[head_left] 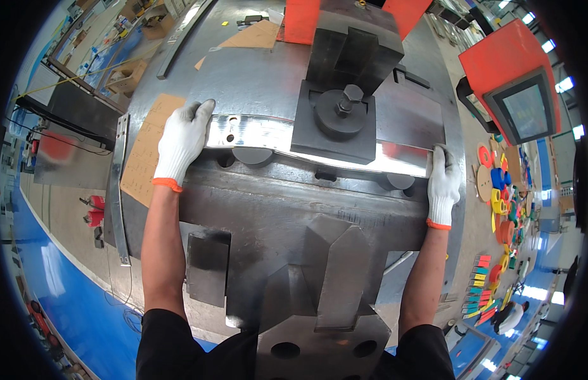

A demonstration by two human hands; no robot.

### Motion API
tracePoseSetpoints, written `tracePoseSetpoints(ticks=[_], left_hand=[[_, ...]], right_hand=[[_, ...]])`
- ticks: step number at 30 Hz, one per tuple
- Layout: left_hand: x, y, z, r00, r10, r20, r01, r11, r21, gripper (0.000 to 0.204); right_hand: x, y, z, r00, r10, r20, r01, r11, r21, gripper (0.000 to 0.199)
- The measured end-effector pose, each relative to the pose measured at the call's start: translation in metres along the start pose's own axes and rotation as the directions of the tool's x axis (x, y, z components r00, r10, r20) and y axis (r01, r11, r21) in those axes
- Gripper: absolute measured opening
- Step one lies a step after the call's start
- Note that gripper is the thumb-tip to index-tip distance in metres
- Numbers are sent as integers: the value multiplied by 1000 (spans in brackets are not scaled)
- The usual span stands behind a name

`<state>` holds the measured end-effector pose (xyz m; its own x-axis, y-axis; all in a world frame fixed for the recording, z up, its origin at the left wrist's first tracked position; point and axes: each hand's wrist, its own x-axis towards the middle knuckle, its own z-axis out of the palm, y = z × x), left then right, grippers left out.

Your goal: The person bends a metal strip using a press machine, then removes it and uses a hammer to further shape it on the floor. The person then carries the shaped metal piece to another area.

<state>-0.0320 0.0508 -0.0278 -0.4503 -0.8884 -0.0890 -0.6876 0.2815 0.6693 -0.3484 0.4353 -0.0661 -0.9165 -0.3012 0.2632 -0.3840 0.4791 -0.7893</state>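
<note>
A shiny flat metal bar (262, 134) lies crosswise in front of me on a dark steel machine bed, with round holes near its left end. My left hand (183, 140), in a white glove with an orange cuff, is closed on the left end. My right hand (443, 180), gloved the same way, is closed around the right end. A dark steel press block (306, 126) with a round disc and a hex bolt (352, 95) hides the bar's middle. Two round supports, a left one (253, 156) and a right one (400, 182), show at the bar's near edge.
A pointed steel tool block (341, 272) stands close in front of me. Brown cardboard (151, 136) and a long metal strip (121, 190) are at the left. An orange control box with a screen (522, 107) stands right. Coloured rings and parts (500, 190) lie on the floor beyond.
</note>
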Motion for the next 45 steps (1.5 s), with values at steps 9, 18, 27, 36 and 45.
tracePoseSetpoints(ticks=[9,18,27,36,45], left_hand=[[2,3,-1,999,39,-9,-38,998,52,52],[5,-5,5,984,147,-104,-141,988,56,52],[8,2,-2,1000,25,11,-27,993,113,55],[12,-4,0,999,23,38,-25,998,60,55],[11,-2,-1,999,28,14,-29,997,66,53]], right_hand=[[1,9,1,1000,8,-2,-8,996,84,29],[7,20,2,999,29,14,-30,990,139,29],[7,18,4,998,44,37,-51,977,208,29],[13,29,3,999,-18,36,15,995,96,29],[9,17,4,998,27,48,-35,986,160,28]])
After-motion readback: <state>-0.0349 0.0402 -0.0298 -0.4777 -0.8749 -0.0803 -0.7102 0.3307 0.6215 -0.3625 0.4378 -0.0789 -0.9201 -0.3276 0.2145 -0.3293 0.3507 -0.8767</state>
